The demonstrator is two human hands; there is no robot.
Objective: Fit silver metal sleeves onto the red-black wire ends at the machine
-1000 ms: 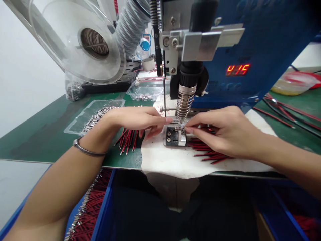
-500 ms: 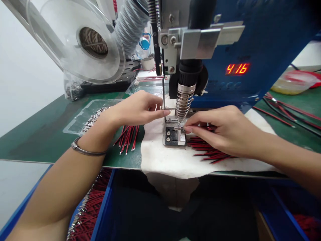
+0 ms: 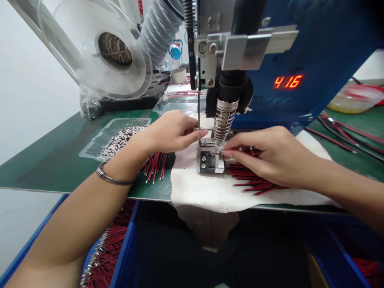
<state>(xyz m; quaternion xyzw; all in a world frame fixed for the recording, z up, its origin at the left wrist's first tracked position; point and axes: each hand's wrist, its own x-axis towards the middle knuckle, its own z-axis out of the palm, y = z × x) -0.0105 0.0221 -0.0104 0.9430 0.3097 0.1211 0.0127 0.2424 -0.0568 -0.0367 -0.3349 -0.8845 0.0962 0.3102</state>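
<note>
While I look down, my right hand (image 3: 267,156) has its fingertips pressed together, on what looks like a thin wire (image 3: 255,153), mostly hidden, at the right edge of the black block (image 3: 207,161). My left hand (image 3: 172,132) is curled half open by the upright metal rod (image 3: 199,102); I can't tell if it holds anything. The soldering iron (image 3: 225,120) points down between them, so it's tight there. White cloth (image 3: 198,194) runs over the front edge of the green table (image 3: 51,156). Red-and-black wires (image 3: 258,185) lie under my right hand.
</note>
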